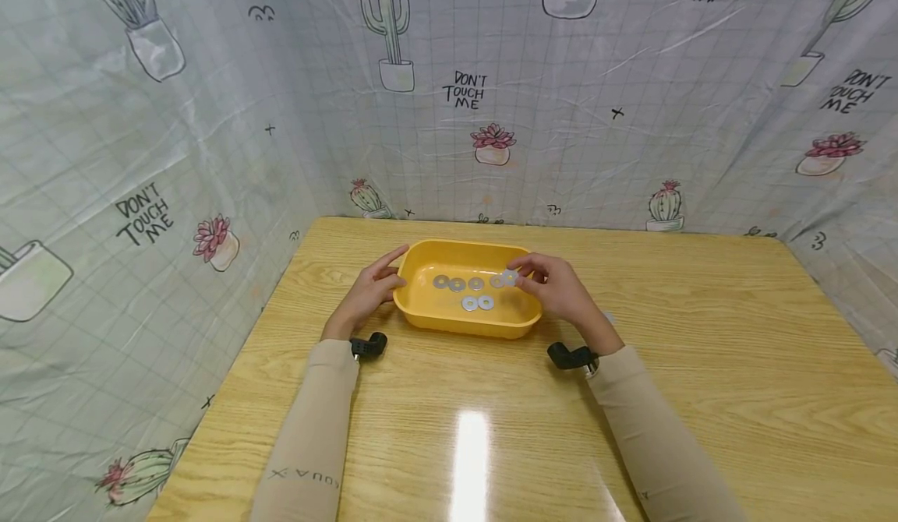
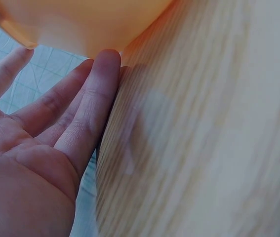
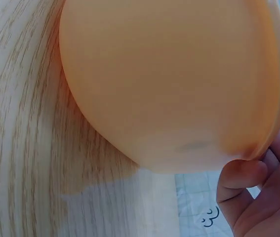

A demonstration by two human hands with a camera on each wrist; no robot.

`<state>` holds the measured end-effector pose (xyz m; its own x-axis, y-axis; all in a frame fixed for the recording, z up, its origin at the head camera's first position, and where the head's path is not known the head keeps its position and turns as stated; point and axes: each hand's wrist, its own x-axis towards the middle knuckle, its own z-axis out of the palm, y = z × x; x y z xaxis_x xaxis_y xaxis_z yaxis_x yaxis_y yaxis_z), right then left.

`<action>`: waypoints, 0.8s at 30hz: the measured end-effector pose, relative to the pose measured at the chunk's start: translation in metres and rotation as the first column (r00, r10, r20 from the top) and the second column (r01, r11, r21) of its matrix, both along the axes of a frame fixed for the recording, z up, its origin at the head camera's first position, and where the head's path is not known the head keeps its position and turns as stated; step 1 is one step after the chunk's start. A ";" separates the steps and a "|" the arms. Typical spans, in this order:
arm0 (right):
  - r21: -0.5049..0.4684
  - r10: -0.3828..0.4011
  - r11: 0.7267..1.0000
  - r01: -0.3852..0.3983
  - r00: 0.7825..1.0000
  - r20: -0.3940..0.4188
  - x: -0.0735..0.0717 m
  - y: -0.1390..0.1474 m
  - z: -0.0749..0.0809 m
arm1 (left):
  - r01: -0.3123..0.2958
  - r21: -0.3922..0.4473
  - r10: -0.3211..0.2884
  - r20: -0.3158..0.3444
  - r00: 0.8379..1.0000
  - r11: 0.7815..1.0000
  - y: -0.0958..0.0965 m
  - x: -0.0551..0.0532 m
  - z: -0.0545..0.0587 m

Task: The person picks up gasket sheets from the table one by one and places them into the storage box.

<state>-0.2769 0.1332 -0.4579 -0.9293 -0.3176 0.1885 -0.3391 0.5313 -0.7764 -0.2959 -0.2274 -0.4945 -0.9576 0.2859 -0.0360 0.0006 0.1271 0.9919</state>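
Note:
A yellow plastic tray (image 1: pixel 463 324) sits on the wooden table, with several flat metal washers (image 1: pixel 457 284) lying on its floor. At the tray's left end my left hand (image 1: pixel 370 292) touches the wall and rim, its fingers nearly straight in the left wrist view. My right hand (image 1: pixel 557 287) reaches over the right end of the tray. Between its thumb and fingertips it pinches a pale washer (image 1: pixel 510 277), close beside another one. In the right wrist view, the bent thumb (image 3: pixel 243 173) shows at the rim, while the tray wall hides the fingertips and the washer.
A small pale thing (image 1: pixel 609 317) shows partly behind my right wrist, too hidden to tell. The wooden table (image 1: pixel 701 382) extends around the tray. Cactus-printed sheeting (image 1: pixel 421 148) stands behind and at both sides.

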 end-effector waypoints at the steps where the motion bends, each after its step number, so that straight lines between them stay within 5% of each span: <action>1: 0.011 0.010 1.000 -0.010 1.000 0.001 0.000 0.000 0.000 | 0.001 -0.001 -0.001 -0.003 1.000 1.000 0.000 0.000 0.000; 24: 0.275 0.078 0.959 -0.068 0.997 -0.025 -0.004 -0.014 0.000 | 0.004 0.006 -0.004 -0.008 1.000 1.000 0.001 -0.002 -0.002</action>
<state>-0.2807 0.1192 -0.4574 -0.8960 -0.4282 0.1173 -0.4094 0.6944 -0.5918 -0.2978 -0.2268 -0.4970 -0.9567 0.2900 -0.0266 0.0091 0.1211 0.9926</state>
